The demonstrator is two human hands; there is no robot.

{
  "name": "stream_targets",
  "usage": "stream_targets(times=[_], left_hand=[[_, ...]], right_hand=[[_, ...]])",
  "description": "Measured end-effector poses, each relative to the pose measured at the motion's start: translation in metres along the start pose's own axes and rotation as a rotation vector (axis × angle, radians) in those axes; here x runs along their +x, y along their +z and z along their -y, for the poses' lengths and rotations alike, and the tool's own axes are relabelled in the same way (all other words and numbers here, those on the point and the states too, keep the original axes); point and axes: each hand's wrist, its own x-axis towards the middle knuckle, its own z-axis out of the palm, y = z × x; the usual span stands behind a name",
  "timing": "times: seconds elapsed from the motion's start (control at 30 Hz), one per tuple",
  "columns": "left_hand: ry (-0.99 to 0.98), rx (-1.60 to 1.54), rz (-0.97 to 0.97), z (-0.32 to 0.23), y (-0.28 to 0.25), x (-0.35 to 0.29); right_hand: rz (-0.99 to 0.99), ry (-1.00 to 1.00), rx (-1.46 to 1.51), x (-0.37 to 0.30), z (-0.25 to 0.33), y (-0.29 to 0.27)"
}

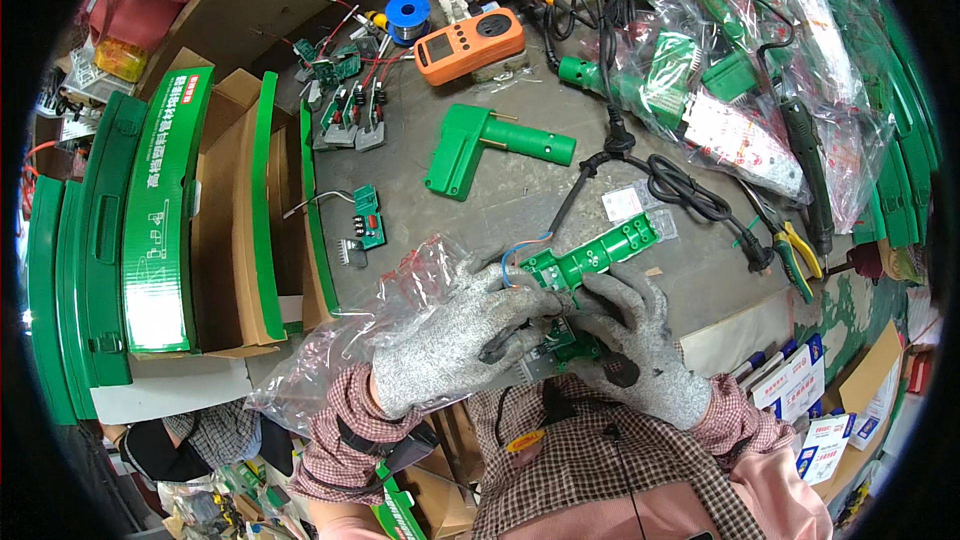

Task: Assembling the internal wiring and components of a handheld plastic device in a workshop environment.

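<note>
Grey work gloves cover both my hands at the table's near edge. My left hand [450, 345] is closed, its fingertips at the near end of a green plastic tool housing half [592, 255]. My right hand [635, 340] curls its fingers round the same end from the other side. Between the hands, part of a green circuit board [572, 342] shows; my fingers hide the rest. Blue and orange wires [512, 258] run from a black power cord [572, 202] into the housing by my left fingers. A clear plastic bag [340, 370] lies under my left wrist.
A green handle-shaped housing [460, 152] and a loose circuit board [368, 218] lie beyond my hands. Further back are an orange power meter [470, 45] and a solder spool [408, 18]. Pliers [797, 258] lie right, near bagged green tools [690, 90]. Green boxes [165, 210] stand left.
</note>
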Motion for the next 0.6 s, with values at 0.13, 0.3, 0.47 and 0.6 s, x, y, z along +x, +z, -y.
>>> stream_targets(times=[0.13,0.3,0.47,0.6], left_hand=[[-0.008,0.003,0.038,0.001,-0.001,-0.001],[0.147,0.108,0.089,-0.006,-0.005,0.01],[0.157,0.07,0.146,-0.006,-0.007,0.015],[0.155,0.023,0.072,-0.01,-0.009,0.015]], right_hand=[[-0.033,0.039,-0.011,0.004,0.003,0.006],[-0.091,0.049,-0.034,0.008,0.007,0.011],[-0.095,0.064,-0.032,0.011,0.011,0.012],[-0.145,0.094,-0.021,0.013,0.009,0.018]])
